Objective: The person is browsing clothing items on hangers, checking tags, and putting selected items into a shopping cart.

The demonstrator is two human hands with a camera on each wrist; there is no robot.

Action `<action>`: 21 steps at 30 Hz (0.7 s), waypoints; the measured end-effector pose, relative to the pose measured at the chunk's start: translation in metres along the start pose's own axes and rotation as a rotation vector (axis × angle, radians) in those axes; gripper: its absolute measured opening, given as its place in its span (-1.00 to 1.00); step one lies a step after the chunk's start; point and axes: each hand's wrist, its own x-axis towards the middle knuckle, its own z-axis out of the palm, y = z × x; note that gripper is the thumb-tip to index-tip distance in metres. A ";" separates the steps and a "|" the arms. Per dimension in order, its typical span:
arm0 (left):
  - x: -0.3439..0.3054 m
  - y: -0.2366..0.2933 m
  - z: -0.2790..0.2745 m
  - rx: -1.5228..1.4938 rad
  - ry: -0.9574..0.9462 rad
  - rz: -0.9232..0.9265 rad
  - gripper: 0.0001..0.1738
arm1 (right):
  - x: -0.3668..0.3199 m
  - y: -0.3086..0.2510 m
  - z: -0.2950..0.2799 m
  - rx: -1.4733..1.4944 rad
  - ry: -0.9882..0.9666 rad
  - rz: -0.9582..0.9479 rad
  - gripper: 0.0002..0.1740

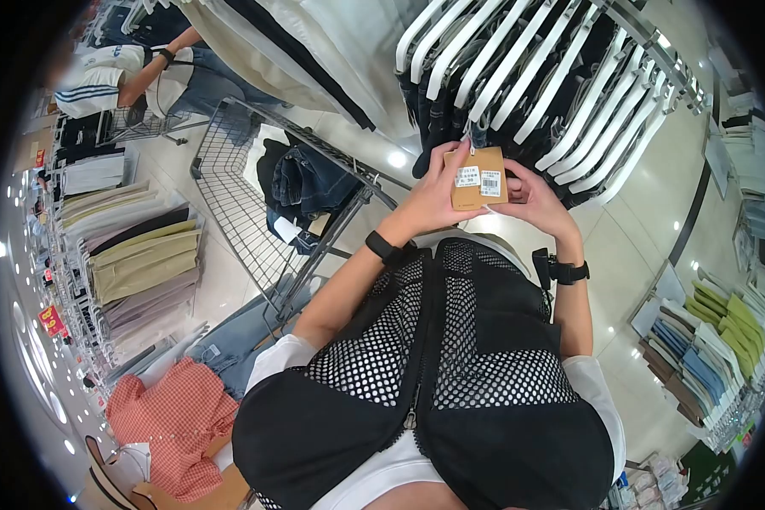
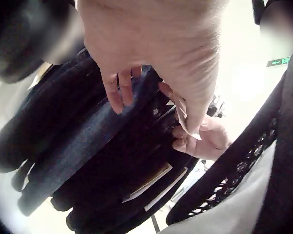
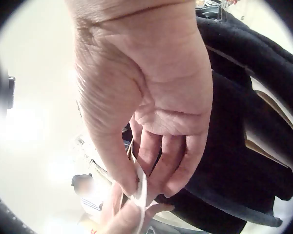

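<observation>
Both hands hold a tan cardboard tag (image 1: 478, 197) with white barcode stickers, in front of dark jeans on white hangers. My left hand (image 1: 433, 194) pinches its left edge, and my right hand (image 1: 537, 197) pinches its right edge. In the left wrist view the left hand (image 2: 156, 48) has its thumb against the tag (image 2: 183, 117), other fingers loosely bent beside the dark jeans (image 2: 88, 141). The right wrist view shows the right hand (image 3: 146, 87) gripping the tag (image 3: 142, 187) between thumb and fingers, the left fingertips touching it below.
A wire shopping cart (image 1: 229, 144) with folded jeans (image 1: 314, 180) stands at the left. Beyond it are racks of trousers (image 1: 144, 255) and a person in a white shirt (image 1: 102, 81). A red checked garment (image 1: 174, 416) lies lower left. More clothes (image 1: 705, 340) hang at the right.
</observation>
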 end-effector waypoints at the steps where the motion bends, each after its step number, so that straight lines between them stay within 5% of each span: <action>1: -0.002 0.003 -0.004 0.009 0.018 0.008 0.36 | 0.000 0.001 -0.001 0.027 0.005 -0.003 -0.16; 6: -0.006 -0.006 -0.013 -0.061 0.052 0.071 0.21 | 0.006 0.005 -0.001 0.021 0.003 0.024 -0.31; 8: -0.008 -0.011 -0.011 -0.366 0.118 0.012 -0.08 | 0.008 -0.002 0.002 -0.049 -0.005 0.036 -0.50; 14: -0.005 -0.003 -0.013 -0.308 0.257 -0.143 -0.68 | 0.011 -0.005 0.003 -0.079 -0.060 0.057 -0.71; 21: -0.002 -0.005 -0.021 -0.141 0.312 -0.183 -0.72 | 0.014 -0.002 0.003 -0.081 -0.050 0.021 -0.70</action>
